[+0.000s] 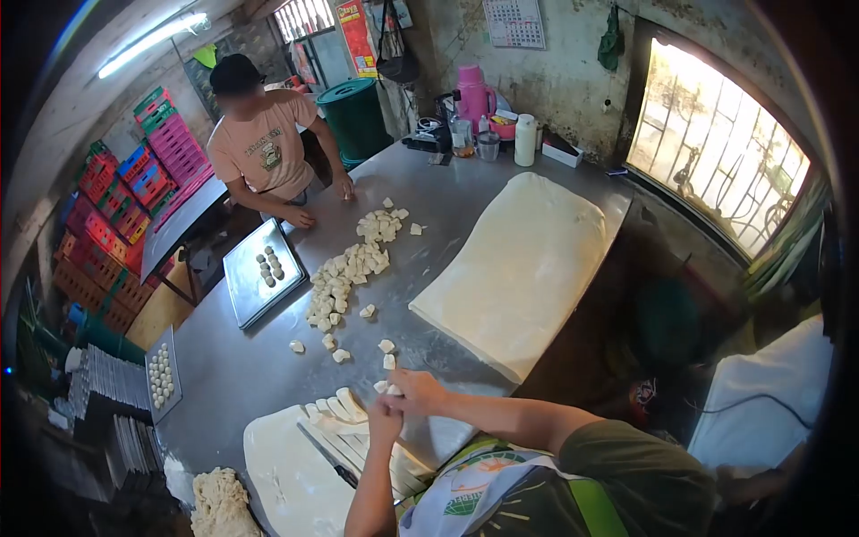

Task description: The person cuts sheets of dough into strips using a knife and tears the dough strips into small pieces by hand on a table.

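My two hands meet over the near part of the metal table. My right hand [419,392] is closed around a small piece of dough [382,387]. Close against it, my left hand [385,422] is closed too, its fingers mostly hidden, apparently on the same dough. Under my left forearm lies a dough sheet [282,456], partly cut into strips [335,407]. A knife [324,454] with a dark handle rests on this sheet beside my left wrist. Just beyond my hands sit loose dough pieces [386,345], and a long pile of dough chunks [335,285] stretches farther back.
A large dough slab [519,268] covers the table's right side. Across the table [215,376] stands a person [268,152], near a tray [234,268] with several dough balls. Another tray [175,398] and a rough dough lump [222,503] lie left. Bottles and a pink thermos [474,94] stand behind.
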The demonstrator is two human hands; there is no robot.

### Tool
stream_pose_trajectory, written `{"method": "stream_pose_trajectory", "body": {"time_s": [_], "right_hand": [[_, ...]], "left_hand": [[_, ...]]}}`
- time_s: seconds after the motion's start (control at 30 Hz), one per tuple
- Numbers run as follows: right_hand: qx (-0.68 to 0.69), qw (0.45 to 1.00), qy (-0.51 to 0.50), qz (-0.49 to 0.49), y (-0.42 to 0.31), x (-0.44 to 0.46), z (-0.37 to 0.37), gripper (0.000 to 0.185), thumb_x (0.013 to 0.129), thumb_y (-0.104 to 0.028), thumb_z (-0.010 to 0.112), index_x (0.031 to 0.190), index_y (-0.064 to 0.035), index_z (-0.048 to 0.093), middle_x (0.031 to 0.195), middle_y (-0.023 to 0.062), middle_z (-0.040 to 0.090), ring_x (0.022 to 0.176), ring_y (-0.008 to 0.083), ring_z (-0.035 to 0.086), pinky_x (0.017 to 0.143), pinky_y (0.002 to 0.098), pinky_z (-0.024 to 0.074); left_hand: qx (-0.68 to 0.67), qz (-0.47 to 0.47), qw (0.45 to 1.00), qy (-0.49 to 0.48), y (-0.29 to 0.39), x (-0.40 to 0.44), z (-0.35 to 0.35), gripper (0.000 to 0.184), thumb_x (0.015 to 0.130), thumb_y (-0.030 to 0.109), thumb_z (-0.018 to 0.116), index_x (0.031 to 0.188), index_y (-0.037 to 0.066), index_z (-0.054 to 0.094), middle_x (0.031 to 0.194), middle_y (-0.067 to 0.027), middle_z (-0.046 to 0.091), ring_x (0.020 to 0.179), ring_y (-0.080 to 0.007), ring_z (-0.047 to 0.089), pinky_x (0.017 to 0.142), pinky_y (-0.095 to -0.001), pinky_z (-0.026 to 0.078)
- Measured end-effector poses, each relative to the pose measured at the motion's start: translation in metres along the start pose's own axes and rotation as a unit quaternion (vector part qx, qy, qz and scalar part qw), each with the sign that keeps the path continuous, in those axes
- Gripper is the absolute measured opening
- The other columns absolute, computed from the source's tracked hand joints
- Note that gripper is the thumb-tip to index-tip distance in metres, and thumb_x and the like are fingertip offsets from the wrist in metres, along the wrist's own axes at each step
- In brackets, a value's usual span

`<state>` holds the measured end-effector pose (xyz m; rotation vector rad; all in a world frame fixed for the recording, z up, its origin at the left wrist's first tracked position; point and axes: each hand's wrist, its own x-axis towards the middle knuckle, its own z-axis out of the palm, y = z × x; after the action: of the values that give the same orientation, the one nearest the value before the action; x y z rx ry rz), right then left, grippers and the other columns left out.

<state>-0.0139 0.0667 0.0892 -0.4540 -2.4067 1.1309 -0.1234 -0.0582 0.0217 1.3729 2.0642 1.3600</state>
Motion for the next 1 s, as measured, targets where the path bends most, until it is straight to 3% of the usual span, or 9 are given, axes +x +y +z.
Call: {"method": "stream_pose_trajectory", "body": {"time_s": [0.1, 0.17, 0.3, 0.43, 0.57, 0.67, 0.8, 0.9, 1.0], "right_hand": [[-0.066, 0.977, -0.137, 0.153, 0.029, 0.009, -0.003, 0.042, 0.083, -0.041, 0.072, 0.106, -0.008, 0.06, 0.101, 0.0182, 0.063, 0.094, 0.0405, 0.063, 0.082, 0.0478, 0.0512], [-0.083, 0.981, -0.128, 0.119, 0.042, 0.004, -0.009, 0.043, 0.083, -0.042, 0.072, 0.106, -0.0079, 0.06, 0.1, 0.0182, 0.063, 0.095, 0.04, 0.063, 0.082, 0.0476, 0.0512], [-0.091, 0.989, -0.11, 0.025, 0.042, -0.008, 0.005, 0.047, 0.082, -0.045, 0.072, 0.109, -0.0079, 0.06, 0.1, 0.0184, 0.063, 0.097, 0.0385, 0.063, 0.081, 0.0471, 0.0514], [-0.012, 0.995, -0.087, -0.053, 0.03, 0.006, 0.013, 0.052, 0.081, -0.049, 0.071, 0.112, -0.0081, 0.06, 0.101, 0.0183, 0.063, 0.099, 0.0371, 0.063, 0.082, 0.0465, 0.0515], [0.042, 0.996, -0.057, -0.061, 0.009, 0.002, 0.023, 0.052, 0.082, -0.049, 0.07, 0.113, -0.0082, 0.06, 0.101, 0.0183, 0.064, 0.102, 0.0358, 0.063, 0.084, 0.0452, 0.0513], [-0.022, 0.998, -0.012, 0.061, -0.004, 0.003, 0.02, 0.046, 0.084, -0.045, 0.068, 0.111, -0.008, 0.062, 0.102, 0.0184, 0.065, 0.103, 0.0351, 0.063, 0.085, 0.044, 0.0512], [-0.153, 0.957, -0.163, 0.183, 0.016, 0.012, 0.021, 0.04, 0.088, -0.043, 0.065, 0.106, -0.0067, 0.064, 0.103, 0.0193, 0.066, 0.098, 0.0338, 0.066, 0.084, 0.0427, 0.0518], [-0.112, 0.991, 0.06, 0.046, 0.022, 0.005, 0.044, 0.034, 0.092, -0.038, 0.063, 0.1, -0.0048, 0.065, 0.103, 0.0188, 0.067, 0.094, 0.0331, 0.067, 0.083, 0.0425, 0.0527], [0.018, 0.996, -0.027, 0.081, 0.007, 0.004, 0.048, 0.034, 0.093, -0.036, 0.063, 0.106, -0.0057, 0.064, 0.1, 0.017, 0.067, 0.094, 0.033, 0.067, 0.082, 0.043, 0.0522]], "left_hand": [[0.159, -0.008, 0.978, -0.136, 0.045, -0.011, -0.019, 0.031, 0.084, -0.008, 0.056, 0.111, 0.004, 0.066, 0.08, -0.0123, 0.069, 0.077, -0.0291, 0.067, 0.072, -0.0396, 0.052], [0.236, -0.007, 0.949, -0.209, 0.056, -0.009, -0.024, 0.03, 0.084, -0.007, 0.056, 0.11, 0.003, 0.066, 0.08, -0.0127, 0.069, 0.078, -0.0281, 0.068, 0.073, -0.0393, 0.052], [-0.075, -0.144, 0.985, -0.063, 0.056, -0.011, -0.033, 0.025, 0.087, -0.005, 0.057, 0.109, 0.002, 0.067, 0.077, -0.0115, 0.068, 0.074, -0.0279, 0.068, 0.07, -0.0386, 0.053], [0.074, 0.161, 0.976, 0.128, 0.044, 0.011, -0.018, 0.019, 0.089, -0.001, 0.058, 0.104, 0.001, 0.068, 0.071, -0.0087, 0.067, 0.063, -0.0298, 0.066, 0.062, -0.0396, 0.051], [-0.122, 0.002, 0.992, 0.009, 0.002, 0.005, -0.031, 0.018, 0.089, 0.0, 0.058, 0.104, -0.001, 0.067, 0.075, -0.0094, 0.068, 0.065, -0.0335, 0.066, 0.063, -0.0398, 0.052], [0.153, -0.084, 0.975, -0.134, 0.011, 0.003, -0.032, 0.018, 0.09, 0.003, 0.059, 0.107, 0.0, 0.064, 0.087, -0.0099, 0.07, 0.076, -0.0274, 0.068, 0.068, -0.0369, 0.052], [0.132, -0.024, 0.964, -0.227, 0.039, -0.008, -0.055, 0.011, 0.091, 0.009, 0.062, 0.099, 0.001, 0.065, 0.092, -0.0094, 0.07, 0.078, -0.0192, 0.066, 0.066, -0.0341, 0.05], [-0.051, -0.063, 0.989, -0.122, 0.022, -0.005, -0.058, 0.009, 0.091, 0.011, 0.064, 0.094, 0.002, 0.065, 0.087, -0.0065, 0.068, 0.074, -0.0149, 0.062, 0.063, -0.0338, 0.048], [-0.172, -0.1, 0.978, -0.057, 0.009, -0.008, -0.062, 0.007, 0.09, 0.01, 0.065, 0.092, 0.003, 0.065, 0.084, -0.0041, 0.066, 0.073, -0.0124, 0.06, 0.063, -0.0326, 0.047]]}}
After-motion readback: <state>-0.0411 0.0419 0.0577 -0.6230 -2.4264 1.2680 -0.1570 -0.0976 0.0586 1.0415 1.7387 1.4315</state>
